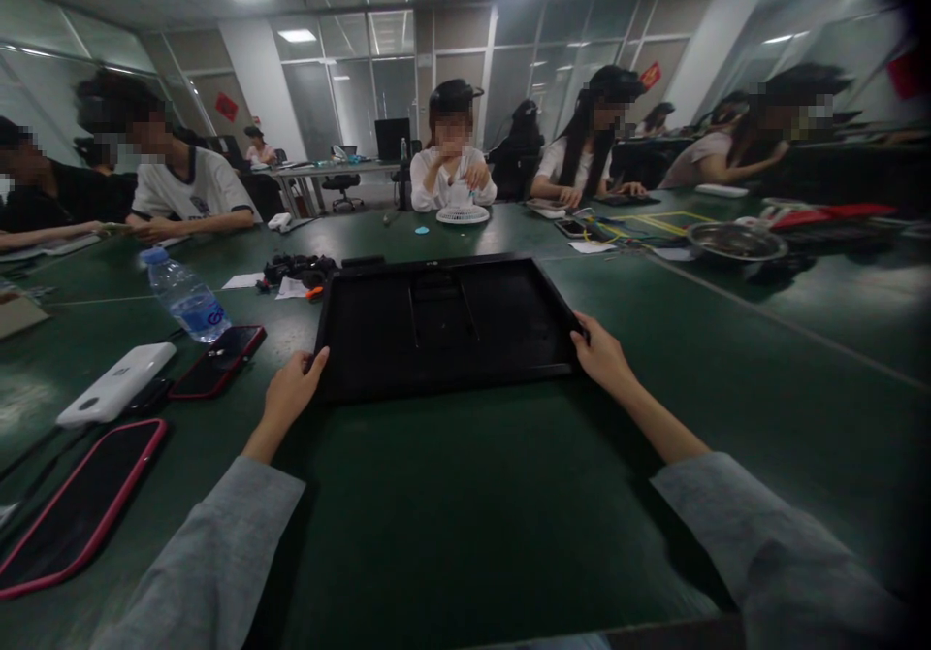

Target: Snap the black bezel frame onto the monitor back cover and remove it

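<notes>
A black rectangular panel (370, 340) with a raised rim, like a shallow tray, is in front of me over the green table. Thin lines and a small rectangular piece show in its middle; its exact kind is unclear. My left hand (292, 390) grips its left edge near the front corner, thumb on top. Around the right edge, my right hand (602, 351) is closed in the same way. The fingers under the rim are hidden from both sides.
On the left are a water bottle (185, 296), two phones with red and pink edges (218, 363) (83, 504) and a white device (116, 385) with cables. Black items (298, 272) lie beyond. A metal bowl (736, 240) stands right. Several people sit around the green table (465, 524).
</notes>
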A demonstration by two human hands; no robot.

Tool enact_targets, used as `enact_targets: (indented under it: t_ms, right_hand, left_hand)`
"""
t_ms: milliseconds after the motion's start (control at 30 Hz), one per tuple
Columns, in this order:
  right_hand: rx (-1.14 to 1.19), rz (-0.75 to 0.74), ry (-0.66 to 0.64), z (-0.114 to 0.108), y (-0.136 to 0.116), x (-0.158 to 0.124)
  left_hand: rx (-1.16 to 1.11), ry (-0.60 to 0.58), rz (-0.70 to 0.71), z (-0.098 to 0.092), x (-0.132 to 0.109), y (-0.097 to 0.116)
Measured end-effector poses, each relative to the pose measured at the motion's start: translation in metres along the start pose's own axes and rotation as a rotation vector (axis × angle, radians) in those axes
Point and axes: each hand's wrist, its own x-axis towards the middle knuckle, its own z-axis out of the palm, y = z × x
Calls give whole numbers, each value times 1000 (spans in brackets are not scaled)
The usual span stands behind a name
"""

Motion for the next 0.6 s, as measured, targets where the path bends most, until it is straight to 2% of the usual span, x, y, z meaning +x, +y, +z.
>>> enact_targets:
  t_ms: [167,333,533,600]
  right_hand:
    - [-15,-14,-3,0,0,1]
    - [-6,-2,-8,0,4,1]
    - [-40,112,-6,-2,0,-3]
    - [-83,109,-2,-2,-5,-5]
  left_hand:
    - [29,-15,-19,0,-2,3]
    - [-18,-28,20,2,-2,2]
    - [70,-33,-9,-1,-5,7]
    - [107,-44,-15,-2,-6,9]
